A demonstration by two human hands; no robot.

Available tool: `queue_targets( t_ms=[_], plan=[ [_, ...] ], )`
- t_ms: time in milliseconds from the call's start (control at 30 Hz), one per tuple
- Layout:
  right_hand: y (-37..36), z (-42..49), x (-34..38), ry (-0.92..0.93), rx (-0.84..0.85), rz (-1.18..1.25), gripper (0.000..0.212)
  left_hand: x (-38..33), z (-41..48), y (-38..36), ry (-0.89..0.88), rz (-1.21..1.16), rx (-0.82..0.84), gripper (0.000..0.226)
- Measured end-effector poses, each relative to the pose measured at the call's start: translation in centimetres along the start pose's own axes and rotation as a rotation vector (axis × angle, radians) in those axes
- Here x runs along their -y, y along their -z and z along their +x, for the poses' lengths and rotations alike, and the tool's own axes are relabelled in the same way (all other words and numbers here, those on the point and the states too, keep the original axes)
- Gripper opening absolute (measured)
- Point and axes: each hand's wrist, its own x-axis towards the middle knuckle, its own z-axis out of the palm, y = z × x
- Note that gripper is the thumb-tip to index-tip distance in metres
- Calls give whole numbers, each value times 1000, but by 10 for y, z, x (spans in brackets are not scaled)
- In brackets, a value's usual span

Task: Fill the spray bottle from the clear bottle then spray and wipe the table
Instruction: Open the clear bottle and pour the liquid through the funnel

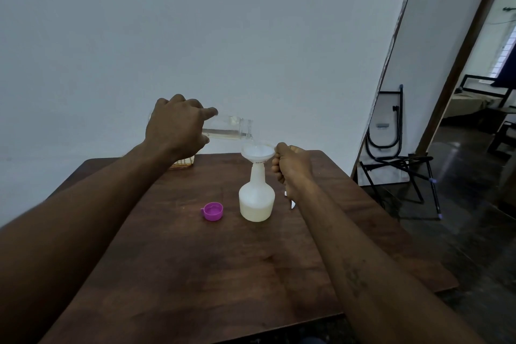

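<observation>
Left grip [174, 127] around one clear bottle [231, 128], right grip [291, 163] on one funnel [257, 152]

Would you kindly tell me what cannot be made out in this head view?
Rear of clear bottle: head view, under the left hand.
Yellowish container at far edge: head view, behind left forearm.
Small white object by spray bottle: head view, behind right forearm.

Funnel [258, 152] in spray bottle [256, 198] on table [195, 274]; cap [213, 211] left; container [184, 164], seemingly, behind
</observation>
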Motion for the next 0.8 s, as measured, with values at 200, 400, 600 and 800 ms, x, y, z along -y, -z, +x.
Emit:
queue_targets(
  t_ms=[200, 400, 600, 800],
  plan=[
    [1, 1, 0, 3, 0, -8, 15, -1, 0, 0, -7, -4, -2, 60],
    [1, 0, 0, 1, 4, -2, 14, -2, 0, 0, -8, -7, -7, 60],
    [1, 0, -1, -1, 4, -2, 12, -2, -1, -1, -8, -9, -16, 60],
    [1, 0, 0, -5, 9, 12, 13, -1, 0, 1, -10, -2, -28, 60]
  ],
)
